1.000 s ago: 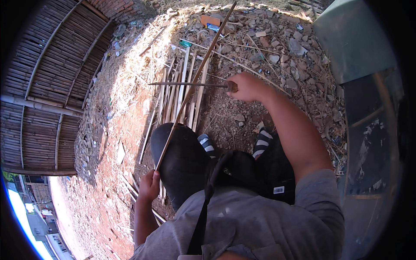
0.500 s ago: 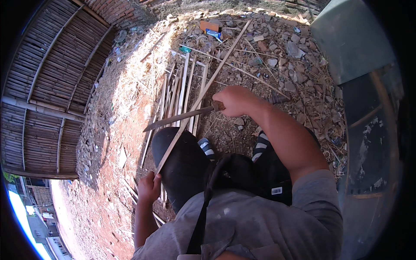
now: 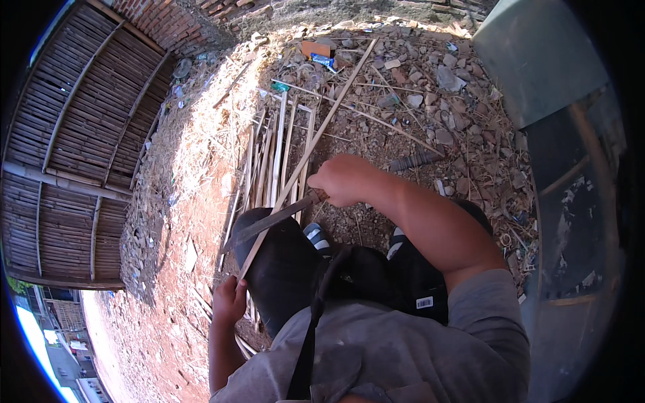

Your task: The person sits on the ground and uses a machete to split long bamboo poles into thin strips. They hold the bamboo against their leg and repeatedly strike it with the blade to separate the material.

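A long, thin bamboo strip point(image 3: 324, 126) slants from my lap out over the ground. Its near end is gripped by my left hand point(image 3: 230, 300), beside my left knee. My right hand point(image 3: 342, 180) is closed round the handle of a machete point(image 3: 272, 220). The long dark blade points left and lies across the strip just above my knee, close to my left hand. Whether the edge bites into the strip, I cannot tell. Beyond my knee, several more bamboo strips point(image 3: 281, 144) lie side by side on the ground.
A woven bamboo wall point(image 3: 80, 127) stands at the left, a brick wall point(image 3: 161, 23) at the back. Rubble point(image 3: 463, 121) and dry straw point(image 3: 208, 121) cover the ground. A dark sheathlike object point(image 3: 413, 161) lies right of my hand. Grey panels point(image 3: 544, 60) rise at the right.
My right hand has drawn the machete nearer along the strip, toward my knee and my left hand. The left hand keeps its hold on the strip's end.
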Motion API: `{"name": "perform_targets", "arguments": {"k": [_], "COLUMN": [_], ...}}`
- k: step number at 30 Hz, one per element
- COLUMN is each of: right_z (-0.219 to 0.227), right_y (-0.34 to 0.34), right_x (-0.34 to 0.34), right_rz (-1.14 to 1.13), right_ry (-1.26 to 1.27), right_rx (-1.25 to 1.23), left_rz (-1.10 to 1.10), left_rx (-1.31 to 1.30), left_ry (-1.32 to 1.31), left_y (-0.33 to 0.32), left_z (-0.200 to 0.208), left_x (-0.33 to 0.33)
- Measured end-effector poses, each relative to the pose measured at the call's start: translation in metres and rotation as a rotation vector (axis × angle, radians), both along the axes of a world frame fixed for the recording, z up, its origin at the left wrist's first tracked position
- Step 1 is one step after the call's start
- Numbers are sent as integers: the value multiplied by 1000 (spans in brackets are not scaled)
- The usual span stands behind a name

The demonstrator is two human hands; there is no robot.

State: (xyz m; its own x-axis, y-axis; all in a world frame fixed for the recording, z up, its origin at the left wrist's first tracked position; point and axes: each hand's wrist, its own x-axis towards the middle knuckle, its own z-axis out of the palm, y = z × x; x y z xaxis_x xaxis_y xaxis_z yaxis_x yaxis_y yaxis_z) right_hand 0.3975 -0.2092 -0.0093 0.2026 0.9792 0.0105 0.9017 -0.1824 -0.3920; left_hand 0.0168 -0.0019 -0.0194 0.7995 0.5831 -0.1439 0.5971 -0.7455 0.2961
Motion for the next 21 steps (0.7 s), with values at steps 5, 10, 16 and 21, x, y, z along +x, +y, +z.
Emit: {"name": "perform_targets", "arguments": {"k": [5, 10, 16, 21], "right_z": [-22, -37, -2, 2], "right_y": [-11, -42, -14, 2], "right_x": [55, 101, 33, -1], "right_rz": [-256, -653, -296, -87], "right_ry": [194, 221, 176, 68], "right_rx": [123, 292, 30, -12], "left_rz": [24, -5, 12, 26], "left_rx": [11, 10, 9, 61], "left_ry": [-58, -87, -79, -53], "left_y": [-3, -3, -1, -5], "left_z": [-12, -16, -15, -7], "left_x": [-4, 4, -2, -1]}}
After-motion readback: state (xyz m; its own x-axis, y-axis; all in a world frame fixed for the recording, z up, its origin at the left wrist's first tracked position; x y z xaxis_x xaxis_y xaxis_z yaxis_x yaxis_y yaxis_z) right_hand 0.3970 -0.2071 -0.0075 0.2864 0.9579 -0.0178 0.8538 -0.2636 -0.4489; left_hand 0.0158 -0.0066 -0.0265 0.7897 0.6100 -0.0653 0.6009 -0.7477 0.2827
